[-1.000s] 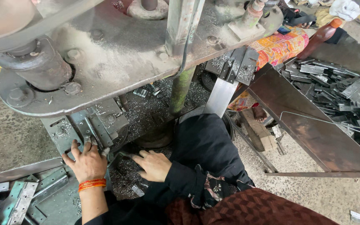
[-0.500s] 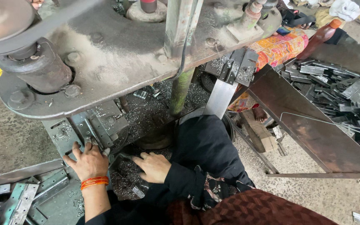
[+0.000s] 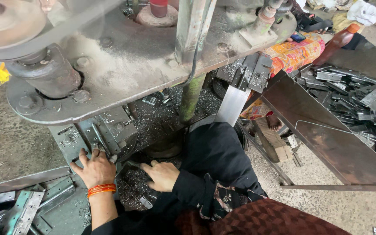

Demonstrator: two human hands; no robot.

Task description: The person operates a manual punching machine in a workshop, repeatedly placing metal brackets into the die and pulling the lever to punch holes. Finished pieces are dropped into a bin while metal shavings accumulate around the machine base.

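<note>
— Resting flat, your left hand point(image 3: 95, 169) lies fingers spread on the green press base point(image 3: 68, 143), fingertips touching the metal die block point(image 3: 109, 130).

— And your right hand point(image 3: 162, 175)?

— Loosely curled, it rests on the heap of metal shavings point(image 3: 131, 182); whether it pinches anything, I cannot tell. Cut metal strips point(image 3: 357, 95) fill the tray at your right.

Metal workshop: press machine point(image 3: 109, 74), scrap shavings point(image 3: 153, 122)

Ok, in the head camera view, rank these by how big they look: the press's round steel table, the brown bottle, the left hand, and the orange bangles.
1. Press's round steel table, by far the largest.
2. Left hand.
3. Brown bottle; it sits farther from the camera, so this rank is unsure.
4. Orange bangles.
</note>
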